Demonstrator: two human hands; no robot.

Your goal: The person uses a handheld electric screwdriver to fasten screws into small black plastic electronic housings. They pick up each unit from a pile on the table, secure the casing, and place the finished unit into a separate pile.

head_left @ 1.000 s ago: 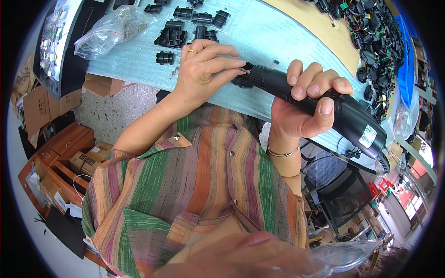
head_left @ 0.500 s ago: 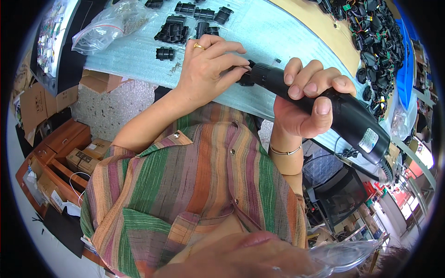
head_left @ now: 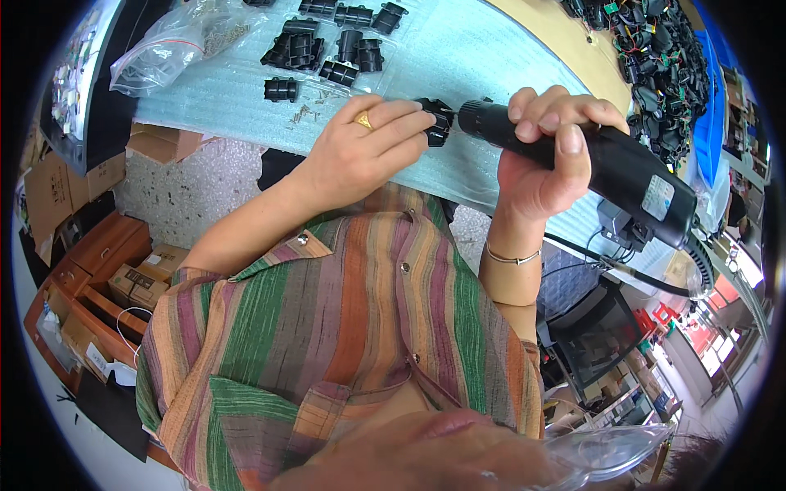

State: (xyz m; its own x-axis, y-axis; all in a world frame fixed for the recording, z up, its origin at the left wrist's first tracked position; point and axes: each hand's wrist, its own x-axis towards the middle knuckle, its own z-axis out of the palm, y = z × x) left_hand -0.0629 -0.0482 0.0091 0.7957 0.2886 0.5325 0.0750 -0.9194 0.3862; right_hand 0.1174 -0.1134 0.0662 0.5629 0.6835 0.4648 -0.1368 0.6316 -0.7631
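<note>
Screwdriver and part are meeting nose to face just above the near edge of the foam-covered desk (head_left: 491,57). The right hand (head_left: 540,155) is wrapping its grip fully round the black electric screwdriver (head_left: 606,168), fingers curled over the top of the barrel and thumb underneath, so the grip is closed tight on the tool. The tool's long axis is running from the lower right, where its coiled cord (head_left: 696,270) is trailing off, up and leftward to its tip, which is pointing straight at the small black plastic connector (head_left: 434,123).

That connector is sitting directly left of the screwdriver's tip, touching it or all but touching it. The left hand (head_left: 368,147), wearing a gold ring, is pinching the connector between fingertips and thumb, its grip closed on the part and covering most of it, so only the right-hand face is showing toward the tool. Whether the bit is already seated in a screw head is hard to tell, since the fingers are hiding the joint.

Both hands are therefore equally close to the connector, one on either side of it, along a single line: left hand, connector, tip, barrel, right hand.

Farther from the connector, up and to the left on the foam, more black connectors (head_left: 327,49) are lying in loose groups, with a scatter of small screws (head_left: 307,110) between them and the left hand. A clear plastic bag (head_left: 164,53) is lying farther left still.
</note>
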